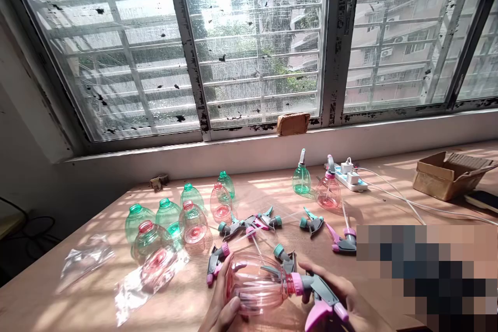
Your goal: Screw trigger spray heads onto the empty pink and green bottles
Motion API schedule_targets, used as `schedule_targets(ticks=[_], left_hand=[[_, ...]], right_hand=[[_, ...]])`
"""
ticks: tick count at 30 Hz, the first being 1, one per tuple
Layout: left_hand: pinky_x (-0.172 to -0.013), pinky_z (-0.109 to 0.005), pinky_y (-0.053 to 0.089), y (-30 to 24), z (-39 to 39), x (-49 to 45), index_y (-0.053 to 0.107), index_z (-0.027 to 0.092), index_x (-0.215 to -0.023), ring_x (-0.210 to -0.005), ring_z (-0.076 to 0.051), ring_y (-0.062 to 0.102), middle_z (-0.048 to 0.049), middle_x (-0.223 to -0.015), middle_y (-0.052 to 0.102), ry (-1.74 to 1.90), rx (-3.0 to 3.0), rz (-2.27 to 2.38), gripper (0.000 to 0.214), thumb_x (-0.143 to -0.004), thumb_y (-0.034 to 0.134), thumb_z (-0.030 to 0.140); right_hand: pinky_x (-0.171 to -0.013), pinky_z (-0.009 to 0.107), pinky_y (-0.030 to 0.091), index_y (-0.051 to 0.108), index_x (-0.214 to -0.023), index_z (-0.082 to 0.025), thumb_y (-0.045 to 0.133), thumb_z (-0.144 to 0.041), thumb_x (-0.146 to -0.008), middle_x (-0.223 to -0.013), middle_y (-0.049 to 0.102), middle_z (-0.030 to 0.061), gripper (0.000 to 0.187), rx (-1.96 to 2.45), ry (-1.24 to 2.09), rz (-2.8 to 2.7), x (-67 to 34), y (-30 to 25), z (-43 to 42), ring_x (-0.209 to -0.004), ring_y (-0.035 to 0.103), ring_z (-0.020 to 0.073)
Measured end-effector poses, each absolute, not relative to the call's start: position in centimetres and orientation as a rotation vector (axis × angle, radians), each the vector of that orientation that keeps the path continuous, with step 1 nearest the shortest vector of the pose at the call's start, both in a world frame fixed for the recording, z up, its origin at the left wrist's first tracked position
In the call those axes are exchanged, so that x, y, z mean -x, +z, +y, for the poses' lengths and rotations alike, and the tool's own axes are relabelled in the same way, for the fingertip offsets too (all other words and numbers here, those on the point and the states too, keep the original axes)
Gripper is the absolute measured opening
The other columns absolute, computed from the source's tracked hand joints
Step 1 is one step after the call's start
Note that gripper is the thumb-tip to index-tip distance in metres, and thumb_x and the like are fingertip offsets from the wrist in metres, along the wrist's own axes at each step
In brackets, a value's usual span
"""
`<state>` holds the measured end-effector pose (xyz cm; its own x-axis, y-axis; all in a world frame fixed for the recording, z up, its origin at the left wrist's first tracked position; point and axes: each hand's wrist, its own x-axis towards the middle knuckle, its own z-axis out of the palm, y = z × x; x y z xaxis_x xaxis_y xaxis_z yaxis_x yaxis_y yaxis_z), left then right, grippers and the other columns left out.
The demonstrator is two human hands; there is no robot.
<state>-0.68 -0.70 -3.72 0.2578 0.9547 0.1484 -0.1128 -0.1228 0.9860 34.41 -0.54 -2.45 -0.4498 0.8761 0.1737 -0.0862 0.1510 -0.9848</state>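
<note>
My left hand (222, 302) wraps round the base of a clear pink spray bottle (257, 285), which lies tilted sideways above the table. At the bottle's neck, my right hand (352, 298) is closed about the grey and pink trigger sprayer (321, 290), whose pink collar sits on the mouth; some right fingers are hidden behind it. Loose trigger sprayers lie just beyond: a pink and grey one (216, 264) by my left hand, a teal and grey one (287, 259) behind the bottle, and another pink one (345, 241) with its tube pointing up.
Several open green bottles (138, 225) and pink bottles (194, 225) stand at left, near crumpled plastic bags (87, 257). At the back are a green bottle (301, 179) and a pink bottle (329, 192) with sprayers, a power strip (352, 179) with cables, and a cardboard box (447, 179).
</note>
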Motion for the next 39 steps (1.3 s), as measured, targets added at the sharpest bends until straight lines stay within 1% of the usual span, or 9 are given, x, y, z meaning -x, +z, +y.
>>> schedule_targets(ticks=[4,8,12,15,18,22,28,34,39], left_hand=[[-0.127,-0.056,0.038,-3.7,-1.3,0.1,0.035,0.032,-0.171,-0.157,-0.044,0.043,-0.014,-0.176,0.039,1.229,-1.379,0.871,0.093,-0.093,0.072,0.066],[-0.1,-0.05,0.057,-2.6,-2.6,-1.0,0.02,0.035,-0.174,-0.116,-0.036,0.071,-0.0185,-0.166,0.048,1.159,-1.381,0.837,0.103,-0.092,0.069,0.073],[-0.111,-0.05,0.05,-1.7,-3.5,-1.7,0.028,0.035,-0.172,-0.121,-0.036,0.069,-0.0174,-0.147,0.063,1.122,-1.388,0.852,0.106,-0.086,0.082,0.065],[-0.115,-0.053,0.046,-1.7,-3.6,-1.8,0.027,0.037,-0.171,-0.136,-0.04,0.062,-0.0178,-0.155,0.056,1.081,-1.339,0.814,0.112,-0.081,0.088,0.063],[-0.115,-0.055,0.046,-1.7,-3.6,-1.9,0.025,0.036,-0.171,-0.138,-0.041,0.063,-0.0188,-0.149,0.061,1.032,-1.329,0.801,0.112,-0.082,0.088,0.061],[-0.116,-0.054,0.047,-1.2,-3.5,-1.7,0.023,0.032,-0.172,-0.137,-0.04,0.065,-0.018,-0.136,0.07,1.033,-1.338,0.779,0.108,-0.087,0.083,0.061],[-0.106,-0.046,0.055,-1.4,-2.9,-1.2,0.041,0.033,-0.165,-0.132,-0.041,0.064,-0.0166,-0.158,0.055,1.175,-1.314,0.863,0.104,-0.079,0.084,0.073],[-0.096,-0.045,0.057,-2.2,-2.9,-0.8,0.03,0.031,-0.171,-0.112,-0.035,0.071,-0.0165,-0.133,0.067,1.183,-1.281,0.858,0.107,-0.085,0.08,0.071],[-0.106,-0.046,0.053,-1.8,-3.3,-1.7,0.041,0.039,-0.165,-0.13,-0.038,0.065,-0.0133,-0.166,0.047,1.294,-1.322,0.832,0.097,-0.082,0.084,0.067]], right_hand=[[-0.063,0.031,0.052,0.085,-0.117,-0.02,0.063,-0.082,-0.092,-0.088,0.08,0.0104,0.071,0.884,1.426,-1.656,-34.0,-2.0,-0.2,-0.068,0.066,0.0216],[-0.053,0.026,0.038,0.074,-0.071,-0.017,0.076,-0.084,-0.08,-0.058,0.058,-0.0012,0.068,0.964,1.511,-1.437,-33.4,-2.5,-0.1,-0.054,0.05,0.0136],[-0.05,0.025,0.042,0.071,-0.078,-0.018,0.08,-0.088,-0.072,-0.06,0.056,-0.0038,0.071,0.993,1.521,-1.192,-32.9,-3.1,0.1,-0.05,0.048,0.0111],[-0.044,0.023,0.043,0.074,-0.12,-0.018,0.082,-0.086,-0.072,-0.059,0.061,-0.0053,0.084,1.014,1.542,-1.13,-32.8,-3.0,0.1,-0.044,0.051,0.0108],[-0.041,0.023,0.046,0.047,-0.163,-0.022,0.077,-0.083,-0.08,-0.057,0.066,-0.0059,0.107,1.023,1.528,-1.153,-33.0,-2.7,0.1,-0.036,0.054,0.0125],[-0.046,0.026,0.051,0.03,-0.172,-0.023,0.076,-0.082,-0.083,-0.063,0.072,-0.003,0.115,0.948,1.491,-1.216,-33.4,-2.9,0.1,-0.044,0.065,0.0168],[-0.055,0.031,0.055,0.041,-0.162,-0.016,0.075,-0.095,-0.068,-0.085,0.084,0.0112,0.127,0.827,1.584,-1.183,-33.8,-4.3,0.7,-0.057,0.072,0.0215],[-0.051,0.028,0.051,0.06,-0.125,-0.02,0.074,-0.086,-0.082,-0.077,0.083,0.0093,0.08,0.849,1.548,-1.154,-33.2,-3.4,0.6,-0.058,0.076,0.0228],[-0.051,0.026,0.046,0.06,-0.082,-0.021,0.063,-0.092,-0.084,-0.064,0.075,0.0043,0.071,0.933,1.6,-1.181,-33.1,-2.5,0.2,-0.054,0.072,0.0194]])
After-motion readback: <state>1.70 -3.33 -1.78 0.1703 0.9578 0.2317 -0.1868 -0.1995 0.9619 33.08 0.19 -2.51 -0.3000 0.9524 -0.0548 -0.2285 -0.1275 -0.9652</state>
